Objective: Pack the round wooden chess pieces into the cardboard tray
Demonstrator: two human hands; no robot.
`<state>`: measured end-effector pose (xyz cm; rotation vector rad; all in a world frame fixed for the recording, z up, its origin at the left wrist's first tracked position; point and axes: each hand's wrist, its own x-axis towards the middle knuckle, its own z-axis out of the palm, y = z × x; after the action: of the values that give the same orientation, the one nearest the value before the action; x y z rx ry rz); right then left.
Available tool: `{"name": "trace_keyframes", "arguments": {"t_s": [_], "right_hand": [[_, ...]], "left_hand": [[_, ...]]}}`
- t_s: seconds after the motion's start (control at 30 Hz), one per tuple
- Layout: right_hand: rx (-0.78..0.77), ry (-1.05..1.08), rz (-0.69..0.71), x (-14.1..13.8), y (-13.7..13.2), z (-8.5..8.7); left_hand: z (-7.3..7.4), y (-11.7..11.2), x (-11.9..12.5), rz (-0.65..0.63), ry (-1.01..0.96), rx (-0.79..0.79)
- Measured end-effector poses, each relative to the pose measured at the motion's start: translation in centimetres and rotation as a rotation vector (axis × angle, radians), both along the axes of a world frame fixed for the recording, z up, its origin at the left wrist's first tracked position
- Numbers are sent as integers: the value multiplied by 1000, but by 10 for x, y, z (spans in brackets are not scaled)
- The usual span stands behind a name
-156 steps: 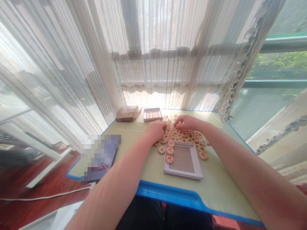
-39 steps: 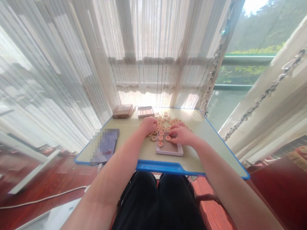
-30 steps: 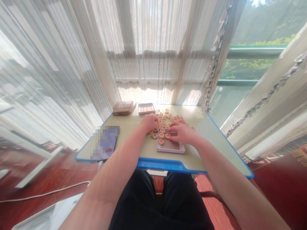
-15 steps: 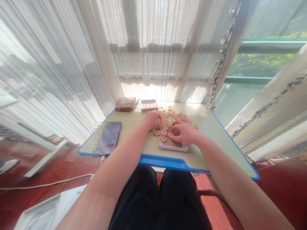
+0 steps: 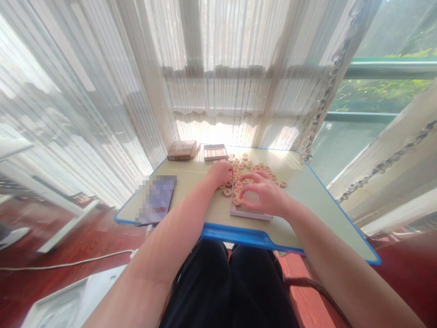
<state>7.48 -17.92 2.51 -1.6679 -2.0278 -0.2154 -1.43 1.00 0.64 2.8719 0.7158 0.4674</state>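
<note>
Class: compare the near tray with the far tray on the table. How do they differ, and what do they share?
The near tray lies under the right hand; the far tray sits untouched by the curtain, beside a brown box. The near tray holds round pieces along its left side; the far tray shows none. The near tray's floor is grey, the far tray's pinkish. Both are shallow, pale-rimmed rectangles flat on the table.

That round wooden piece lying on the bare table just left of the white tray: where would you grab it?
Probably by its thin rim, pinched from straight above. The piece lies flat on the table, so only the rim offers grip. The tray sits close on its right and the left hand just beyond it, leaving its left and near sides freest.
</note>
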Motion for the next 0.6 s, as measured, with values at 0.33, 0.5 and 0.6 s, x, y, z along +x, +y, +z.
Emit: {"name": "trace_keyframes", "arguments": {"t_s": [0.33, 0.5, 0.6], "right_hand": [[-18, -33, 6, -2, 6, -11], [-41, -59, -5, -3, 7, -10], [-44, -62, 2, -2, 7, -11]], "left_hand": [[1, 0, 0, 17, -1, -17], [3, -2, 0, 19, 5, -15], [4, -2, 0, 16, -1, -11]]}}
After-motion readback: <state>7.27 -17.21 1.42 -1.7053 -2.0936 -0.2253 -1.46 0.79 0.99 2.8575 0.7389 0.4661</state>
